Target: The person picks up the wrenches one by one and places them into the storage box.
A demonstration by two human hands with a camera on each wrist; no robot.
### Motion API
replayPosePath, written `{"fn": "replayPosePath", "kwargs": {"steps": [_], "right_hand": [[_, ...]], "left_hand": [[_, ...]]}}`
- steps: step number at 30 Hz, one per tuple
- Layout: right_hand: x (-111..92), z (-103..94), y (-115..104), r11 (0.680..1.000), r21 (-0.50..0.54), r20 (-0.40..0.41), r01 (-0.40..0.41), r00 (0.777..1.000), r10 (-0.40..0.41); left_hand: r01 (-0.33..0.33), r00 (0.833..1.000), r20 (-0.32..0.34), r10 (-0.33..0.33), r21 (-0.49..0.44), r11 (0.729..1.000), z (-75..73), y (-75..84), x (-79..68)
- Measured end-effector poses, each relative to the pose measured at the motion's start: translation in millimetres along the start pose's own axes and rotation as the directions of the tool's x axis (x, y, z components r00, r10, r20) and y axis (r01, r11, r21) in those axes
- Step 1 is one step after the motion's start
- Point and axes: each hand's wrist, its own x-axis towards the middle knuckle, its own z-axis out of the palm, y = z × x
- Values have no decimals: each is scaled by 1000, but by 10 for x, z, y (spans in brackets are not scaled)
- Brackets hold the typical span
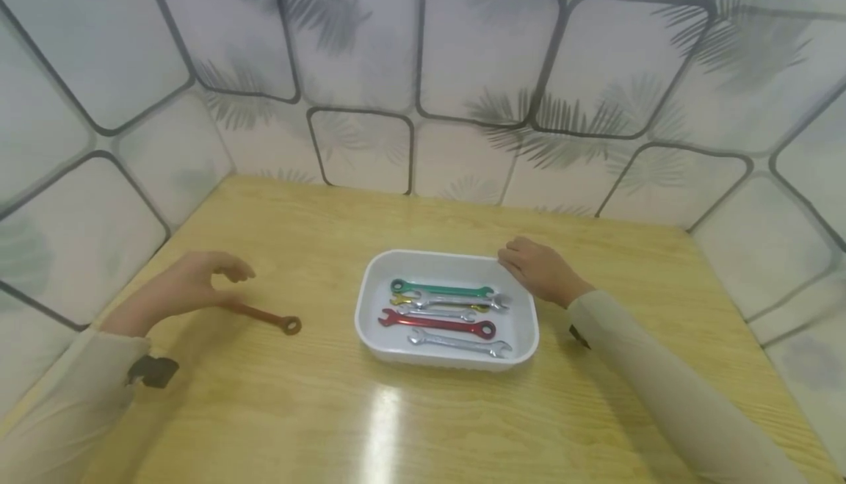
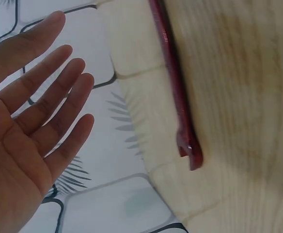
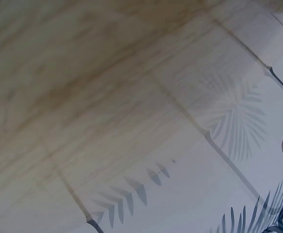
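Note:
My left hand [image 1: 188, 286] hovers over the left part of the table, its fingers spread loosely and its palm bare in the left wrist view. Just below and beside it lies a red combination wrench [image 2: 178, 92], ring end [image 1: 291, 324] pointing toward the tray in the head view. At the back right corner of a white plastic tray [image 1: 362, 315], my right hand [image 1: 538, 267] holds the rim with curled fingers. Inside the tray lie several wrenches, among them a green one [image 1: 443, 290], a red one [image 1: 436, 323] and a silver one [image 1: 459, 342]. The right wrist view shows only a fingertip.
The wooden table [image 1: 277, 410] meets patterned walls [image 1: 489, 51] at the back and both sides. A dark wrist strap piece [image 1: 153, 371] sits on the left sleeve. Light glares on the tabletop in front of the tray.

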Motion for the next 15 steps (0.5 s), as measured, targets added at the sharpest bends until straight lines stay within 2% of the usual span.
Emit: {"fn": "replayPosePath", "kwargs": {"steps": [5, 12, 15], "right_hand": [[-2, -16, -2, 1000, 3, 7, -6, 1000, 6], [-4, -30, -10, 1000, 4, 20, -9, 1000, 9], [-4, -33, -18, 1000, 5, 23, -10, 1000, 9]], "left_hand": [[32, 999, 45, -30, -59, 998, 38, -64, -26], [-45, 998, 47, 47, -35, 998, 137, -185, -15], [-47, 997, 65, 51, -58, 997, 168, -232, -17]]}}
